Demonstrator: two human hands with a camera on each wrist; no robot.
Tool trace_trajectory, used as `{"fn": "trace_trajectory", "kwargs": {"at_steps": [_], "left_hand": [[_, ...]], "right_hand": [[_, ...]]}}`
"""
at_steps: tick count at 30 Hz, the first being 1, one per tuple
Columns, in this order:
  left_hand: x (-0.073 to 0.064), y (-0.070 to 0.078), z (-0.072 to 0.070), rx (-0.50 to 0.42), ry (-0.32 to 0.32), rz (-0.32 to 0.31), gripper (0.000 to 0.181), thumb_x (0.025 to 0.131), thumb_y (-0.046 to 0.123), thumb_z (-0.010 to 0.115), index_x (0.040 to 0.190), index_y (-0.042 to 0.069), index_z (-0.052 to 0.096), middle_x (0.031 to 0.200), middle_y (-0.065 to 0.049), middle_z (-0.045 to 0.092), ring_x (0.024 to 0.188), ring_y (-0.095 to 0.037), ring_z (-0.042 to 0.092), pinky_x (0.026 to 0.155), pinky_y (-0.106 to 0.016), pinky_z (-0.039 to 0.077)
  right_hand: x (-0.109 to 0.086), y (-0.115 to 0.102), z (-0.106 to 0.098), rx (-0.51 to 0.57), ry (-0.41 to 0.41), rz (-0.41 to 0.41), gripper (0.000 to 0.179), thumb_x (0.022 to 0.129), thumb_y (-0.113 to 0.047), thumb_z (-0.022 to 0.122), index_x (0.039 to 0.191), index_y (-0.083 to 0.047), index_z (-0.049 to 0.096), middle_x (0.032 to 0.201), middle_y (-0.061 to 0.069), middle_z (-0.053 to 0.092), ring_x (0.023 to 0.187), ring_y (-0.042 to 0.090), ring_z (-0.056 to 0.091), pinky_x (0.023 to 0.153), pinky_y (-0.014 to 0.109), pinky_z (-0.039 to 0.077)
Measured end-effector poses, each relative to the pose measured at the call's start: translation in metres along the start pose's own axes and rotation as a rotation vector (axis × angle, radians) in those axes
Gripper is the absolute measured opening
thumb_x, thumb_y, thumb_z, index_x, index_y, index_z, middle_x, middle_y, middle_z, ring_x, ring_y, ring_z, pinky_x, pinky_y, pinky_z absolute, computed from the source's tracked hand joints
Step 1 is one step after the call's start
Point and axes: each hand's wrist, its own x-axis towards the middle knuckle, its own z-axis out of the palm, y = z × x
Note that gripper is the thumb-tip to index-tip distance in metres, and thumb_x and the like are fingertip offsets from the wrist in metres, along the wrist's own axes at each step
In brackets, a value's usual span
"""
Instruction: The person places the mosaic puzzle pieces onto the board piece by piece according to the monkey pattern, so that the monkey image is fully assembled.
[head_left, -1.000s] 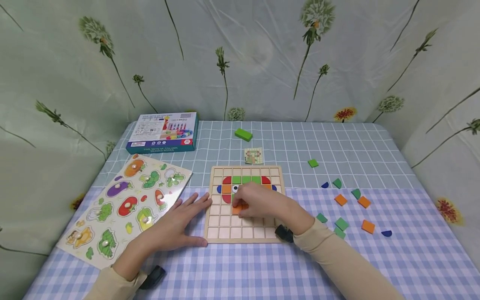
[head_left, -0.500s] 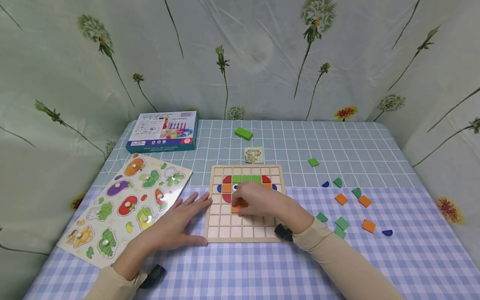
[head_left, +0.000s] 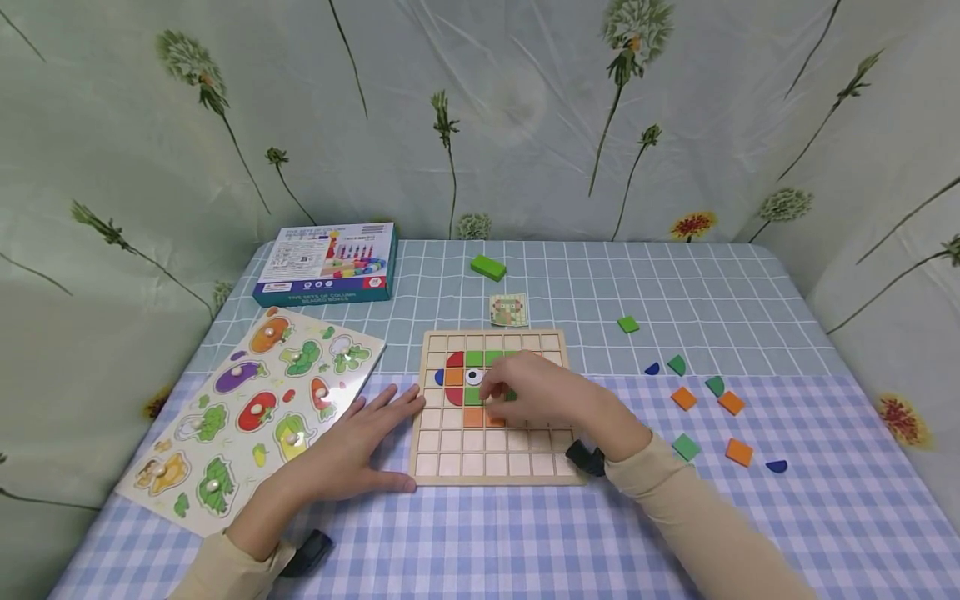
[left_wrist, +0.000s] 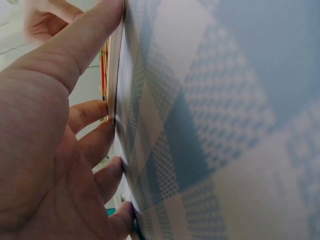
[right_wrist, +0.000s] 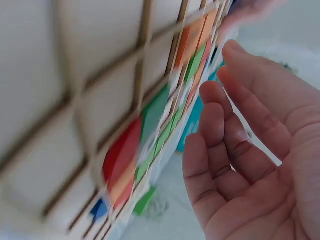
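Observation:
A wooden grid board point(head_left: 448, 464) lies in front of me, with red, green, orange and blue tiles and a round eye tile point(head_left: 473, 377) set in its cells. Two orange tiles sit side by side below them; the left orange tile point(head_left: 473, 417) shows fully. My right hand point(head_left: 534, 388) is over the middle of the board and covers part of the pattern. In the right wrist view its fingers point(right_wrist: 211, 122) are loosely bent, with nothing between them. My left hand point(head_left: 365, 446) rests with spread fingers against the board's left edge.
Loose orange tiles point(head_left: 738, 452), green pieces point(head_left: 686, 447) and blue half-rounds point(head_left: 776, 467) lie to the right. A small picture card point(head_left: 509, 310) and a green block point(head_left: 488, 267) are behind the board. A vegetable knob puzzle point(head_left: 247, 450) and a box point(head_left: 322, 265) stand left.
My right hand has moved a little right from the orange tiles, uncovering the eye tile and the left orange tile. My left hand has stayed in place.

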Motion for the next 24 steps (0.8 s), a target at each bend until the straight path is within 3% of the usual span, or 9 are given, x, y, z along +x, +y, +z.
{"fn": "trace_trajectory", "kwargs": {"at_steps": [6,12,24], "left_hand": [[-0.001,-0.001,0.001,0.009,0.005,0.007,0.109,0.079,0.066,0.087,0.168,0.028,0.038,0.179,0.003,0.028,0.168,-0.038,0.018,0.131,-0.075,0.009],[0.000,0.000,0.000,0.004,-0.003,0.002,0.108,0.079,0.066,0.086,0.168,0.028,0.038,0.179,0.003,0.027,0.169,-0.038,0.017,0.132,-0.073,0.007],[0.001,-0.002,-0.001,0.003,0.000,0.002,0.108,0.079,0.066,0.087,0.168,0.029,0.038,0.179,0.003,0.028,0.169,-0.037,0.017,0.132,-0.073,0.007]], "right_hand": [[-0.024,0.028,-0.024,-0.004,0.086,0.061,0.018,0.097,-0.014,0.080,0.113,-0.007,0.081,0.108,0.005,0.078,0.094,0.018,0.070,0.085,0.032,0.061],[-0.064,0.060,-0.048,-0.003,0.125,0.276,0.030,0.097,-0.017,0.080,0.125,-0.006,0.077,0.115,0.007,0.078,0.104,0.023,0.069,0.092,0.044,0.060],[-0.141,0.100,-0.055,-0.058,0.188,0.438,0.037,0.092,-0.022,0.086,0.121,-0.002,0.076,0.108,0.011,0.075,0.098,0.025,0.066,0.090,0.049,0.056]]}}
